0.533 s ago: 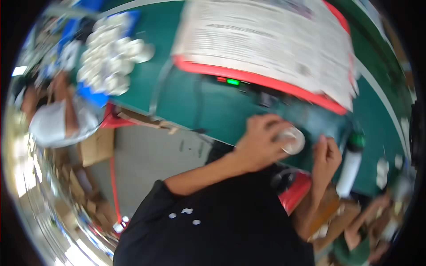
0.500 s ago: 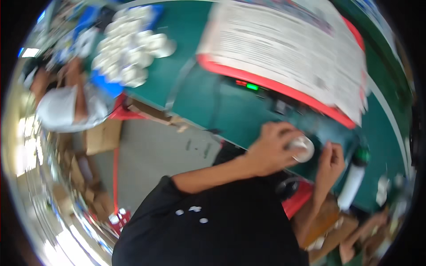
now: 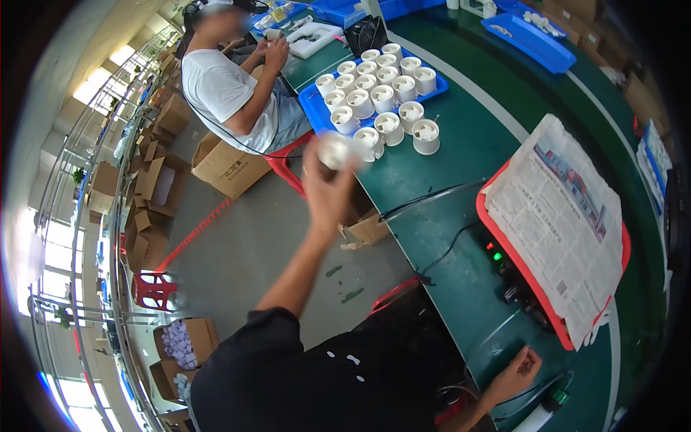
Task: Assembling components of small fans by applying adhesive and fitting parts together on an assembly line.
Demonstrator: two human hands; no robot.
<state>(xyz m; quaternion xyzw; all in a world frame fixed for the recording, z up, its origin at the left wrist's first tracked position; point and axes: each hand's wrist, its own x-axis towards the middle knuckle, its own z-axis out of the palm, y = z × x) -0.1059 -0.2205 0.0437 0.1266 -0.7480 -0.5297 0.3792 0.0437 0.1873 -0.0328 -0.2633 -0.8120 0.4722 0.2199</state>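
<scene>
My left hand (image 3: 327, 191) is stretched out past the table's left edge, its fingers wrapped round a white round plastic cup (image 3: 336, 153), blurred by motion. Just beyond it, several similar white cups (image 3: 362, 103) with white pieces inside stand upright in rows on a blue tray (image 3: 314, 111). A few more, such as the white cup (image 3: 426, 138), stand at the tray's near right side. My right hand (image 3: 512, 376) rests low over the green table (image 3: 461, 288), its fingers curled together; whatever they hold, if anything, is hidden.
A red-rimmed tray (image 3: 554, 317) covered with newspaper (image 3: 568, 223) stands at the right, with lit electronics below its edge. Black cables (image 3: 439, 193) cross the table. A green-capped white bottle (image 3: 536, 419) lies near my right hand. A co-worker (image 3: 227, 93) sits at far left beside cardboard boxes.
My left hand has carried the white cup from beside my right hand over to the left, toward the blue tray. The view has swung left; my right hand stays low at the right.
</scene>
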